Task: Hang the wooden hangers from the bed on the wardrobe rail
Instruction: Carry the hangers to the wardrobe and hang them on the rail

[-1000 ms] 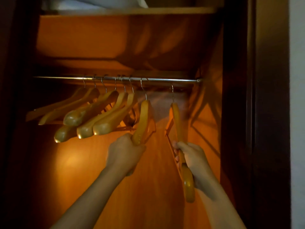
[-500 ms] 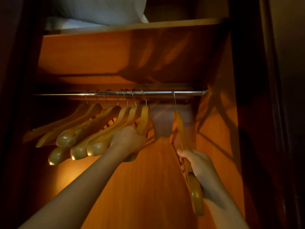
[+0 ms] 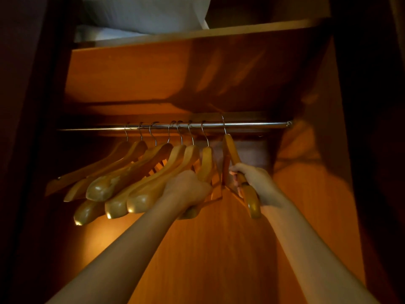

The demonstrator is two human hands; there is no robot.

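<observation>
A chrome wardrobe rail (image 3: 252, 125) runs across the lit wooden wardrobe. Several wooden hangers (image 3: 131, 172) hang from it by wire hooks, bunched toward the left. My left hand (image 3: 186, 189) grips the lower end of the rightmost hanger of that bunch (image 3: 207, 163). My right hand (image 3: 256, 183) is closed around the shoulder of a separate wooden hanger (image 3: 252, 198), whose hook sits over the rail just right of the bunch. Both forearms reach up from below.
A wooden shelf (image 3: 241, 29) above the rail carries white bedding (image 3: 144, 14). Dark door frames close in on the left and right. The rail's right stretch, up to its wall bracket (image 3: 289, 123), carries no hangers.
My right hand has slid its hanger leftward along the rail, closing the gap to the bunch. My left hand stays on its hanger. The view has tilted upward.
</observation>
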